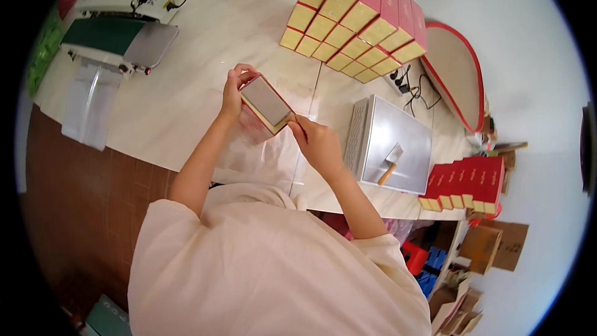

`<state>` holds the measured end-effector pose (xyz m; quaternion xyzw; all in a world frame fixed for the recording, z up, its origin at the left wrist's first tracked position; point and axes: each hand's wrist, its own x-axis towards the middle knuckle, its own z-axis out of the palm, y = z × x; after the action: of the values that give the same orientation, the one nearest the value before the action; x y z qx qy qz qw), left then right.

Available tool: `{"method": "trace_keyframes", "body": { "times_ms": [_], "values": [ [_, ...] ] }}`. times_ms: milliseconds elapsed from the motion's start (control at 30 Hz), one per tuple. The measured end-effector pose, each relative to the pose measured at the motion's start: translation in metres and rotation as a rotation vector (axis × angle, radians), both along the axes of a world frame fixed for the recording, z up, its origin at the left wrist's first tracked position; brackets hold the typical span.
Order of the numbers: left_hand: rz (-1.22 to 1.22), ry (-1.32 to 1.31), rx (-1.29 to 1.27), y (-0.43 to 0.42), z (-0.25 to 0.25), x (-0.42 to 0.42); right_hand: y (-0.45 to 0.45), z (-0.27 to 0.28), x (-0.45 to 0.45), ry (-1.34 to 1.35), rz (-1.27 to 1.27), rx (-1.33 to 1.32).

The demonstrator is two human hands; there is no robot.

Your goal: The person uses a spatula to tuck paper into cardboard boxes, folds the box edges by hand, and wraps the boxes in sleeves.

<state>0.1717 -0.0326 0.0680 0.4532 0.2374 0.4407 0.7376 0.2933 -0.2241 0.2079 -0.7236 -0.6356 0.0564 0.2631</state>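
1 box [267, 103] sits between left fingers [246, 68] and right fingers [303, 123].

shirt [280, 267]: cream, loose, softly creased | sleeves [165, 227]: short, wide, cream | forearms [202, 155]: bare | fingers [245, 68]: bare

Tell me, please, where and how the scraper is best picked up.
Probably by its wooden handle, coming from the near side: the scraper lies on the metal-topped unit with its handle toward that side and its blade pointing away.
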Motion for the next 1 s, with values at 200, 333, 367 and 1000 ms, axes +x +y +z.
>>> {"method": "trace_keyframes", "body": {
  "times_ms": [200, 333, 367, 1000],
  "values": [
    [-0.044, 0.069, 0.115, 0.000, 0.008, -0.009, -0.058, -0.029, 0.040, 0.403, -0.479, 0.120],
    [-0.075, 0.030, 0.086, 0.001, 0.006, -0.005, -0.098, -0.062, 0.120, 0.519, -0.817, 0.054],
    [-0.004, 0.104, 0.136, 0.003, 0.001, -0.003, -0.106, -0.083, 0.140, 0.464, -0.899, 0.069],
    [-0.137, 0.229, 0.443, -0.013, 0.008, -0.004, -0.070, -0.161, 0.085, 0.023, -0.408, 0.054]
  ]
}}
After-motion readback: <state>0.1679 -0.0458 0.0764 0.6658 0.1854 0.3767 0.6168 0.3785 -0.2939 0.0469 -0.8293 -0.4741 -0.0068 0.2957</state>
